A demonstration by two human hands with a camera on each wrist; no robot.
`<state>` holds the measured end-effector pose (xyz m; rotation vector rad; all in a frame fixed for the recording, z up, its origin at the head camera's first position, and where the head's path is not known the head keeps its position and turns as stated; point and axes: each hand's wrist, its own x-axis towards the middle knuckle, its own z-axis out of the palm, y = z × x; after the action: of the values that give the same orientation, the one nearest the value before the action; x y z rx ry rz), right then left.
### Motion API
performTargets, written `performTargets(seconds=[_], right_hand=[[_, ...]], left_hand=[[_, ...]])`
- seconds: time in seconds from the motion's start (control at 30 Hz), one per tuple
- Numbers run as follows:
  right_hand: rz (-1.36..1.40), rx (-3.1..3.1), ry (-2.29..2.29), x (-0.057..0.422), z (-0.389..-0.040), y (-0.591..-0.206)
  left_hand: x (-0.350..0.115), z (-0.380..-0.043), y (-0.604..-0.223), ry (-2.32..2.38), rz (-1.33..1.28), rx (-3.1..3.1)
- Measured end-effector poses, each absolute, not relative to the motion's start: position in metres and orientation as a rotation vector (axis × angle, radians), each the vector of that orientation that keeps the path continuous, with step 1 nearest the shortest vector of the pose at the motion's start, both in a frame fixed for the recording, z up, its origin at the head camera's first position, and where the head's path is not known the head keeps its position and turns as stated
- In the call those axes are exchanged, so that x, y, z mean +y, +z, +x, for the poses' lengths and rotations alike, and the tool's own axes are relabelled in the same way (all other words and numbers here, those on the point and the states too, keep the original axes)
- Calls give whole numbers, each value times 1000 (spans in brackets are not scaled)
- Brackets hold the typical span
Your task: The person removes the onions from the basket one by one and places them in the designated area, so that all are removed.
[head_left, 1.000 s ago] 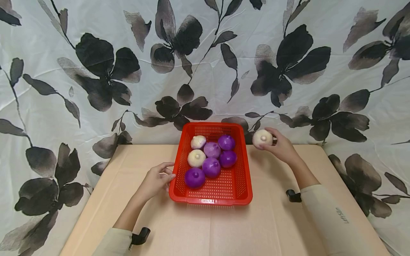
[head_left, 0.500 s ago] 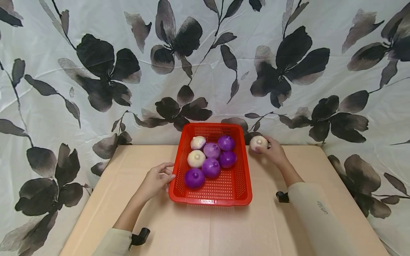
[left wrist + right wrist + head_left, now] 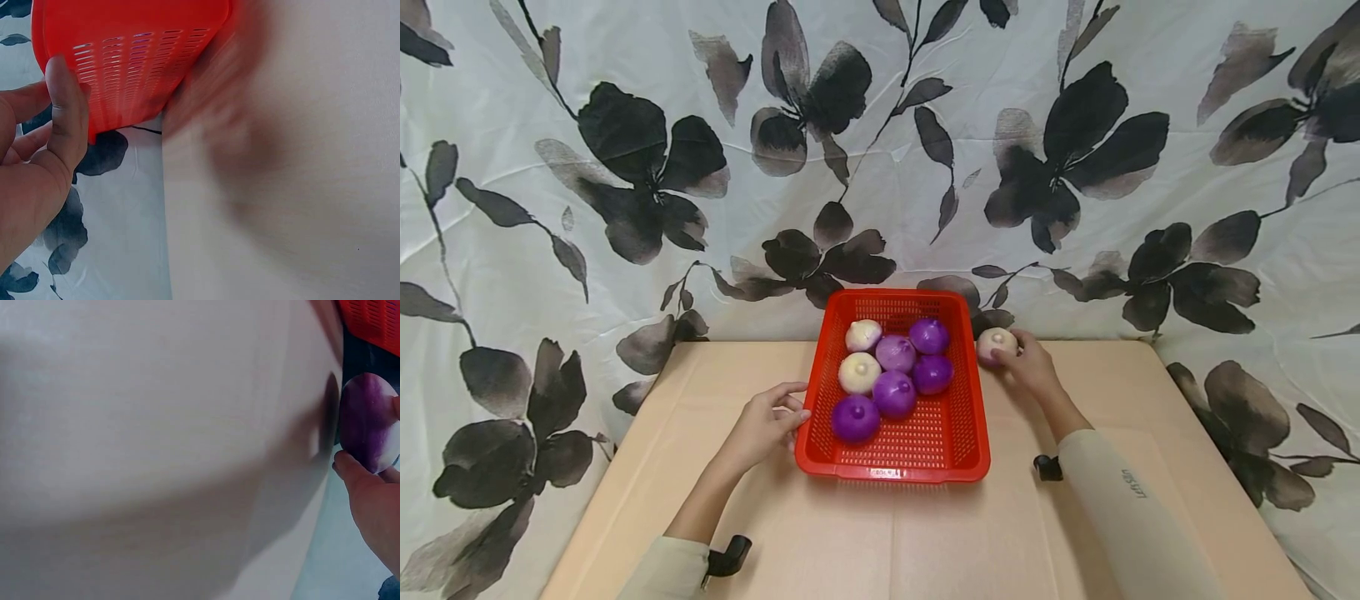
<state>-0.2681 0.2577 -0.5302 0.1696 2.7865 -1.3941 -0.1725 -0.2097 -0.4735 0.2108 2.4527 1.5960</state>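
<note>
A red plastic basket (image 3: 925,454) sits on the table, holding several purple onions (image 3: 855,418) and two pale onions (image 3: 860,372). My left hand (image 3: 767,425) holds the basket's left rim; the left wrist view shows its thumb (image 3: 65,106) against the perforated red wall. At the basket's upper right side, my right hand (image 3: 1033,367) grips another onion (image 3: 994,346), whitish on top. The right wrist view reveals a deep purple side on this onion (image 3: 365,419), with fingers around its lower part. Part of it is cut off by the frame's edge.
The pale wooden-looking table (image 3: 887,533) ends just behind the basket. A white cloth with dark flower prints (image 3: 1060,158) hangs beyond it. Black wrist straps (image 3: 730,556) show on both forearms.
My right hand has carried the whitish onion left and down, from apart to right beside the basket's right rim. My left hand and the basket have stayed in place.
</note>
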Motion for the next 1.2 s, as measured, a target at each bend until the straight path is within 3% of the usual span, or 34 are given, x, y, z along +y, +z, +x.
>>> performTargets(seconds=[1.2], right_hand=[[105,2750,-1462,256,-271,-545]], left_hand=[[-210,-172,-474,1597,200,2458]])
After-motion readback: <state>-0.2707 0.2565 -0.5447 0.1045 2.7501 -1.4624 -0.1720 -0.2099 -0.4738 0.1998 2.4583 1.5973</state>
